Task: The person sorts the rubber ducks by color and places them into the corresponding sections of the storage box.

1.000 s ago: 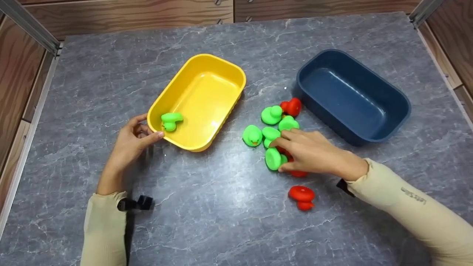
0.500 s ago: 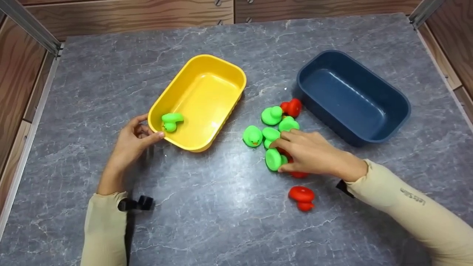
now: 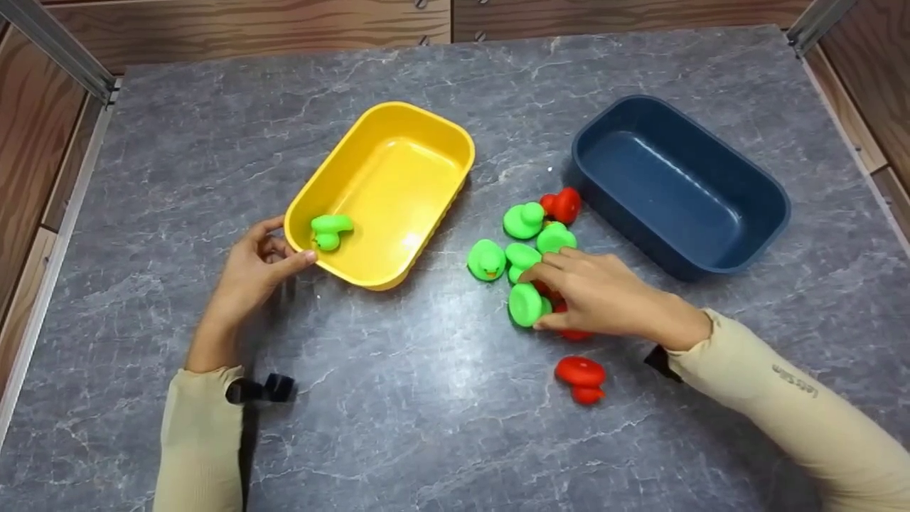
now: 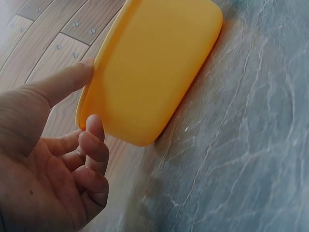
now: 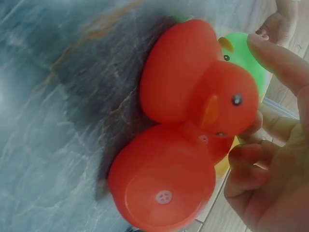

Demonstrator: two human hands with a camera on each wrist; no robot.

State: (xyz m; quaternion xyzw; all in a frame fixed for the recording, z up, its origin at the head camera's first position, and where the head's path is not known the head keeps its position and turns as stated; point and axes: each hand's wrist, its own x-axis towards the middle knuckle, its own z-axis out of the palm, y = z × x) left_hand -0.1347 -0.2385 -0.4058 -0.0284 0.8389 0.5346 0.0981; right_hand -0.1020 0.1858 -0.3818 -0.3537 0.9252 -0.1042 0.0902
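My left hand (image 3: 249,274) holds the near left corner of a yellow plastic tub (image 3: 405,192), thumb on the rim and fingers curled below its outer lip. One green rubber duck (image 3: 330,232) lies inside that corner. Over a cluster of ducks, my right hand (image 3: 597,291) pinches a tipped green rubber duck (image 3: 525,304) between thumb and fingers, its flat base facing up and left. Red rubber ducks (image 5: 178,72) sit close under the palm, mostly hidden by the hand in the head view. In the right wrist view, the thumb overlaps the green duck (image 5: 246,60).
A dark blue tub (image 3: 682,192) stands at the back right. Several green ducks (image 3: 487,260) and a red duck (image 3: 566,205) lie between the tubs. Another red duck (image 3: 581,379) lies apart, nearer the front. Wooden panels (image 3: 249,28) border the grey marbled table (image 3: 398,427).
The green duck at my right fingertips has shifted very slightly left. Both hands otherwise stay in nearly the same places.
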